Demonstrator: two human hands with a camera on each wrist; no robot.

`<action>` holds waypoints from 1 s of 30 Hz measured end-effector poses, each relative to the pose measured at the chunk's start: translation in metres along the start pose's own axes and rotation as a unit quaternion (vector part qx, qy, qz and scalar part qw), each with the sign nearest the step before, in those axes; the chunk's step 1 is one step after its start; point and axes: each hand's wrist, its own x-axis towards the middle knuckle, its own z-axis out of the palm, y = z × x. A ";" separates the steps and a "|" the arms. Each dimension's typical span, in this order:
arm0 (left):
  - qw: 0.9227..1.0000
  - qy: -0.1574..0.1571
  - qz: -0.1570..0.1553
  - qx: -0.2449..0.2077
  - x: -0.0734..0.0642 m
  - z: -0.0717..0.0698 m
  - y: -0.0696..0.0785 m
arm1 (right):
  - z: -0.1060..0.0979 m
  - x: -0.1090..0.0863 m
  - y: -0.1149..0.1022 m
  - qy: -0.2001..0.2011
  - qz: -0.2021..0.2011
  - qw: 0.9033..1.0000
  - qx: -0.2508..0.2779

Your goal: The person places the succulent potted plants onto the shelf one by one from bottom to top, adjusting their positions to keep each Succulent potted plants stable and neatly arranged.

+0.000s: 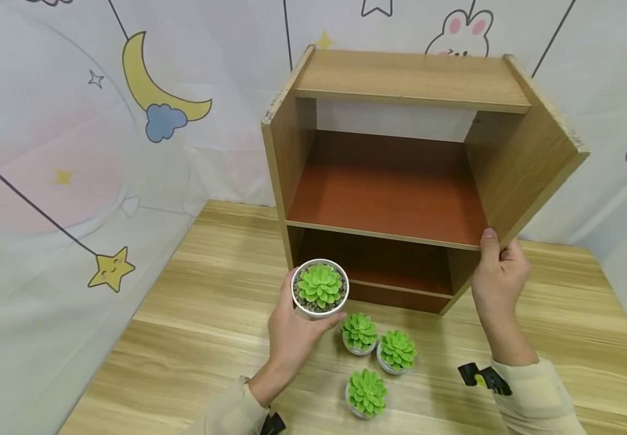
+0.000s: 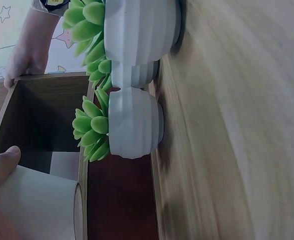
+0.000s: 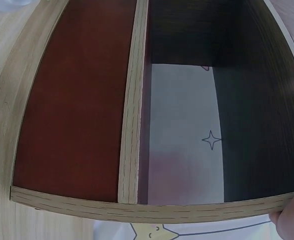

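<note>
My left hand holds a white pot with a green succulent set in gravel, raised in front of the shelf's lower left. The left wrist view shows the smooth side of this pot beside my thumb. At the wooden shelf unit, my right hand grips the right side panel, its thumb on the front edge near the middle board. Three more potted succulents stand on the table between the hands; up close, their white pots are ribbed.
The unit has an open upper compartment with a red-brown board and a lower compartment. It stands on a wood-grain table. Behind hangs a pale cloth printed with a moon, stars and a rabbit.
</note>
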 end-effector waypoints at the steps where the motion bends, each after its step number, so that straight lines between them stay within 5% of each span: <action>1: 1.000 0.001 0.001 0.002 0.001 0.000 0.000 | -0.001 0.001 0.004 0.001 0.002 1.000 -0.002; 30: 0.999 0.042 0.030 -0.004 0.013 0.015 0.008 | -0.001 0.004 0.020 0.003 0.011 1.000 0.015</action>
